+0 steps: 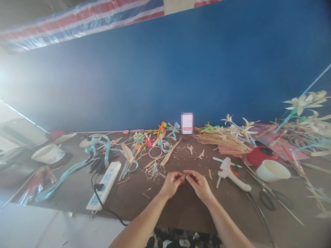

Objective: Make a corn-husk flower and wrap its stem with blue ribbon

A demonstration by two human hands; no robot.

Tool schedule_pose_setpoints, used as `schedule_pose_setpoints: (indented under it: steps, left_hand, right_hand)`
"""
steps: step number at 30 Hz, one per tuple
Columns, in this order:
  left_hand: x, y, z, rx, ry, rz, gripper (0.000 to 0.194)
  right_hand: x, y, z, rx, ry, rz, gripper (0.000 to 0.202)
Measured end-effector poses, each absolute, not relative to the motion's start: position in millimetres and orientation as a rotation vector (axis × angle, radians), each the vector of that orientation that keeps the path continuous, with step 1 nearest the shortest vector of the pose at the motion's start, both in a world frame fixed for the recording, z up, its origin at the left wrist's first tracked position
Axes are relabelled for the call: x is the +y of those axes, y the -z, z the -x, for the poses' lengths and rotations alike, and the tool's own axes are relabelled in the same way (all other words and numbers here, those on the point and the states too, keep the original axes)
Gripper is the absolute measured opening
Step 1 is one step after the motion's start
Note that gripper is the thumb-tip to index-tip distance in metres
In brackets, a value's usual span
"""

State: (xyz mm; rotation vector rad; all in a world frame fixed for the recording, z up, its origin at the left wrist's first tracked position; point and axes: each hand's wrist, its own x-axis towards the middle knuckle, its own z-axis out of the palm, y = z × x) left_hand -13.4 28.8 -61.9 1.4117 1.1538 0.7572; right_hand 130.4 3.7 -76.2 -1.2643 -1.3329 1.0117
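Observation:
Over the front middle of the brown table (191, 213), my left hand (172, 184) and my right hand (198, 185) meet fingertip to fingertip. Both are closed in a pinch. Something small and dark shows between the fingertips, too tiny to name. To the left of my left hand lie dried plant strips (152, 168) in a loose heap. A white glue gun (230, 174) rests on its side to the right of my right hand. Small pale scraps (190, 149) are scattered just beyond my fingers.
A white power strip (104, 187) with a plugged-in black cable lies at left, near blue ribbon (62, 182). Colourful craft flowers (148, 139) line the back. Right are scissors (269, 198), a white bowl (273, 170), a red object (260, 155) and pale flowers (301, 103). A blue wall (155, 75) stands behind.

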Motion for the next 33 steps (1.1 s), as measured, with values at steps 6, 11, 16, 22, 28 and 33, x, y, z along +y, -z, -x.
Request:
schedule_pose_setpoints:
  steps: [6,11,16,22,28,33]
  left_hand:
    - [33,53,18,1.026,-0.606,-1.425,0.029]
    - [33,52,17,1.05,-0.609,-1.554,0.027]
    - [18,51,9,1.2,-0.852,-1.906,0.018]
    - [8,53,6,1.228,-0.879,-2.153,0.02]
    - [11,56,8,1.268,-0.909,-2.073,0.021]
    - [25,53,17,1.154,-0.812,-1.686,0.021]
  right_hand:
    - [1,68,-132,-1.412,-1.041,1.253,0.018]
    - [0,68,-128,-1.384,-0.937,1.336,0.016]
    - [-3,71,-121,-1.362,-0.779,1.411,0.017]
    - [-7,75,-118,-1.411,-0.657,1.466,0.016]
    - [-6,74,-120,-1.385,-0.729,1.435,0.014]
    - [-4,73,-125,-1.317,-0.89,1.275,0.03]
